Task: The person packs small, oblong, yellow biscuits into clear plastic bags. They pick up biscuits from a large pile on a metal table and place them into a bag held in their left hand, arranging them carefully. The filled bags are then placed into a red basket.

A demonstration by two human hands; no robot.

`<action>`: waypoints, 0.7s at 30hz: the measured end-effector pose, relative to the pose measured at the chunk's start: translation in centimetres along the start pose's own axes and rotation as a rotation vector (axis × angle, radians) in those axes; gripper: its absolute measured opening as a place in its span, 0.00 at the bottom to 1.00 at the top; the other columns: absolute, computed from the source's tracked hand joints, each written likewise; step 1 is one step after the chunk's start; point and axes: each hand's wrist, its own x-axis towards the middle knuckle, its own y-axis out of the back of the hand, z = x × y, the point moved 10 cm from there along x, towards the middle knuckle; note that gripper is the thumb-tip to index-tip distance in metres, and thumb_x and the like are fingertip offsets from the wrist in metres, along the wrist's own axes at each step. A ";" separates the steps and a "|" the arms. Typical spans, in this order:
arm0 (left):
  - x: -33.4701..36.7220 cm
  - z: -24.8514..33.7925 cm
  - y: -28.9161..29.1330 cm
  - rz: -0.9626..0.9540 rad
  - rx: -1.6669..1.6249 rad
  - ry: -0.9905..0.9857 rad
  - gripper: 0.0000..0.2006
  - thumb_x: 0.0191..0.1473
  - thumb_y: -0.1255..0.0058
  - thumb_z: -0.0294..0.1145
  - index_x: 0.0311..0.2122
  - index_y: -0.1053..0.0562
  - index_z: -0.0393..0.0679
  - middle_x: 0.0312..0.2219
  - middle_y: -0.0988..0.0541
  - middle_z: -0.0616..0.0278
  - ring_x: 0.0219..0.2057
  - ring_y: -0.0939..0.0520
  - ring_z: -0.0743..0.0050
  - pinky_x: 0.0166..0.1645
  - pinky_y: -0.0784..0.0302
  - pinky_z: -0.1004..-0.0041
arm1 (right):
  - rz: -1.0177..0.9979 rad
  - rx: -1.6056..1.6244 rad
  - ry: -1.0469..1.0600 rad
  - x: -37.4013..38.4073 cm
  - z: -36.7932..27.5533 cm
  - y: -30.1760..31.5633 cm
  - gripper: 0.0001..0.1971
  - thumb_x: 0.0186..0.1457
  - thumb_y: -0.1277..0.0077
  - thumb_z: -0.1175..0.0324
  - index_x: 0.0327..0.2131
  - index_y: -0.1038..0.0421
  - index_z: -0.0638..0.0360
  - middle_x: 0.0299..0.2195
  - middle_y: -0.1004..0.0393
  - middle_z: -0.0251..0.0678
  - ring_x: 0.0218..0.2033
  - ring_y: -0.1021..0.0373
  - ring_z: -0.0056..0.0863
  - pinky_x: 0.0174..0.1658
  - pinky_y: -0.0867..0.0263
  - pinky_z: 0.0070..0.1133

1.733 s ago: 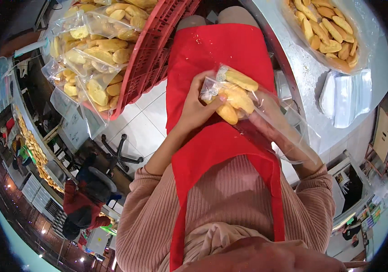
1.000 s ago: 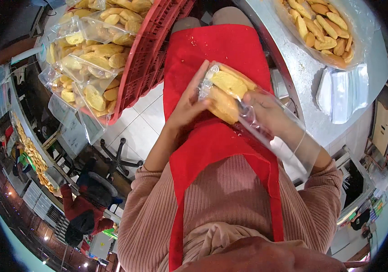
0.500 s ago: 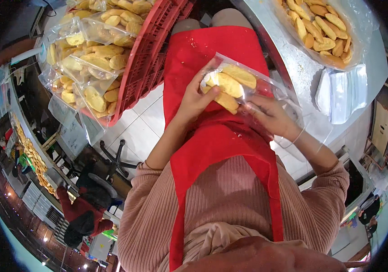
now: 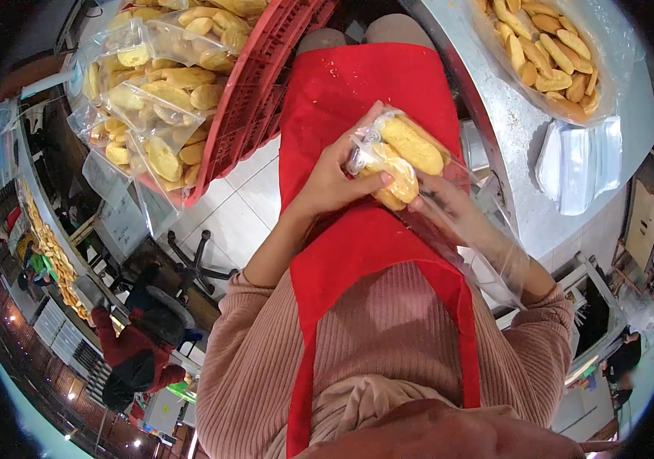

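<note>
Over the red apron on my lap is a clear plastic bag (image 4: pixel 499 256) holding several golden, oblong bread slices (image 4: pixel 412 145). My left hand (image 4: pixel 334 177) is closed around the bag's filled end, thumb on top of the slices. At the slices' other end, my right hand (image 4: pixel 455 213) has its fingers curled against them. The bag's loose plastic stretches over the right hand and wrist; I cannot tell whether that hand is inside the bag or behind it.
A red plastic crate (image 4: pixel 244 103) at the left is heaped with filled bags (image 4: pixel 162 92). On the metal table (image 4: pixel 522 149) at the right are a large open bag of bread slices (image 4: pixel 552 57) and a stack of flat clear bags (image 4: pixel 583 164). Another person (image 4: pixel 139 352) is at the lower left.
The bag has turned and tilted, bringing the slices' ends up and a little to the right. Its loose end has swung down over my right forearm. Both hands stay on it.
</note>
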 end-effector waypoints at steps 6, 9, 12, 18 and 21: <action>0.0 0.4 0.5 -0.013 0.061 -0.062 0.47 0.47 0.37 0.24 0.67 0.53 0.38 0.64 0.43 0.55 0.62 0.39 0.71 0.65 0.46 0.71 | -0.062 0.144 -0.206 0.0 1.5 -0.1 0.18 0.66 0.56 0.59 0.50 0.33 0.64 0.42 0.26 0.35 0.40 0.30 0.23 0.43 0.34 0.21; -0.3 0.1 0.6 -0.007 0.067 -0.088 0.49 0.45 0.37 0.23 0.68 0.56 0.39 0.65 0.45 0.53 0.64 0.42 0.67 0.67 0.49 0.69 | 0.000 0.555 -0.295 -0.8 3.4 0.2 0.20 0.67 0.61 0.57 0.51 0.33 0.63 0.38 0.26 0.35 0.38 0.31 0.21 0.42 0.35 0.20; -0.4 0.2 0.3 0.000 0.031 -0.078 0.49 0.45 0.38 0.25 0.68 0.55 0.40 0.65 0.46 0.52 0.66 0.44 0.65 0.67 0.51 0.67 | 0.041 0.262 -0.266 -0.2 2.6 1.0 0.21 0.68 0.63 0.56 0.52 0.34 0.62 0.35 0.26 0.34 0.37 0.30 0.22 0.41 0.34 0.23; 0.9 -2.0 1.8 0.066 -0.086 0.093 0.40 0.53 0.45 0.33 0.67 0.51 0.40 0.65 0.44 0.54 0.65 0.43 0.66 0.67 0.51 0.69 | -0.150 -0.371 0.091 1.1 -4.0 0.7 0.20 0.66 0.59 0.57 0.53 0.34 0.61 0.34 0.26 0.35 0.38 0.29 0.27 0.44 0.33 0.27; 1.6 0.0 0.9 0.024 0.029 0.079 0.39 0.53 0.47 0.30 0.67 0.51 0.40 0.64 0.43 0.55 0.63 0.42 0.68 0.66 0.50 0.70 | -0.113 -0.172 0.013 1.0 -2.8 1.0 0.19 0.65 0.57 0.57 0.49 0.33 0.63 0.33 0.26 0.35 0.38 0.28 0.24 0.43 0.33 0.26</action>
